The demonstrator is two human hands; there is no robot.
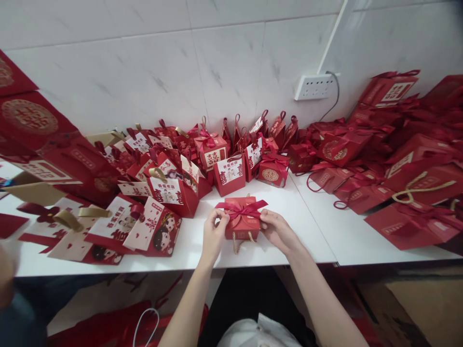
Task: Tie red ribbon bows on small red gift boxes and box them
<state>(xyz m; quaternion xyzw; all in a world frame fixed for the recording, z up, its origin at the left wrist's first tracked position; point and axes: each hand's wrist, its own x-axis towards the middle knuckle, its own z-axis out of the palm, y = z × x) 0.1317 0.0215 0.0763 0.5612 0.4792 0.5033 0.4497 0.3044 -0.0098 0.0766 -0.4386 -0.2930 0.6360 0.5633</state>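
Note:
A red gift box point(240, 232) with gold cord handles sits on the white table in front of me. Across its top runs a dark red ribbon point(243, 210) tied in a bow. My left hand point(214, 226) pinches the bow at its left side, fingertips closed at the box's edge. On the other side, my right hand point(278, 229) has thumb and fingers closed on the right part of the ribbon, beside the box. One gold cord handle point(237, 245) hangs over the near side of the box.
Many red boxes with ribbon loops point(167, 193) crowd the table's left and back. More red gift boxes point(408, 221) are heaped at right. A power strip point(315, 87) is fixed to the tiled wall. At far left, part of another person point(6, 274) shows beside the table.

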